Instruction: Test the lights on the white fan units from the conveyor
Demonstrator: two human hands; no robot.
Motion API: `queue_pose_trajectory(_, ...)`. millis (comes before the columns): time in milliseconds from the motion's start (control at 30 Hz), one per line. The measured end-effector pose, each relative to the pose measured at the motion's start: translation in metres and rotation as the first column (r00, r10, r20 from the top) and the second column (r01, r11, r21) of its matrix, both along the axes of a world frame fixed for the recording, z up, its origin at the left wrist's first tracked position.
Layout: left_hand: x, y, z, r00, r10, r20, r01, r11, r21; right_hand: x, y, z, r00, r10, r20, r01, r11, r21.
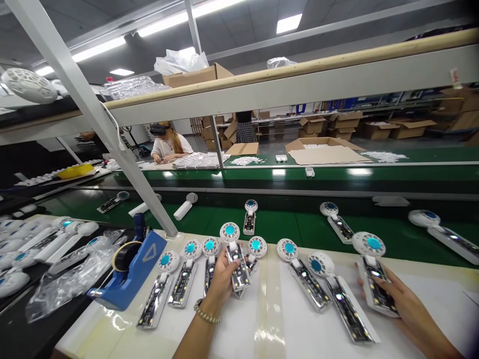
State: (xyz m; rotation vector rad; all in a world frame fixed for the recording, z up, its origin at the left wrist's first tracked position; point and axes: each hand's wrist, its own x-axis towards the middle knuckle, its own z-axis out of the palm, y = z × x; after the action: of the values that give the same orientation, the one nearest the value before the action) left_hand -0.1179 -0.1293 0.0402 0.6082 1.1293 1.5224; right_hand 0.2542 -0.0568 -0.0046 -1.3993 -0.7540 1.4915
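My left hand (221, 273), a beaded bracelet at its wrist, is closed around the handle of a white handheld device (238, 271). Its round slotted head has a bright blue centre, and the handle's open face shows a circuit board under my thumb. On the right, my right hand (406, 301) grips a similar device (374, 286) by its handle, thumb on the front. Between the hands lie two more such devices, one with its handle angled down right (309, 284) and another (348, 309) beside my right hand. Several others, including one device (153, 301), rest left of my left hand.
A blue tape dispenser (130, 271) stands at the left, beside crumpled clear plastic bags (71, 276) and many white devices. Beyond the white worktop runs a green conveyor belt (209, 222) carrying more devices. A slanted metal post (112, 129) and overhead shelf cross the view. A co-worker (170, 144) sits opposite.
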Motion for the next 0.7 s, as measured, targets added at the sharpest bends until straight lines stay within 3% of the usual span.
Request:
queue_pose_trajectory(133, -0.001, 0.0, 0.002, 0.999, -0.017, 0.033, 0.017, 1.0, -0.009, 0.0, -0.003, 0.001, 0.999, 0.006, -0.052, -0.007, 1.0, -0.01)
queue_pose_trajectory(700, -0.001, -0.002, 0.001, 0.992, -0.113, 0.05, 0.109, 0.992, 0.069, -0.011, -0.012, 0.013, 0.999, 0.05, 0.002, -0.05, 0.996, 0.075)
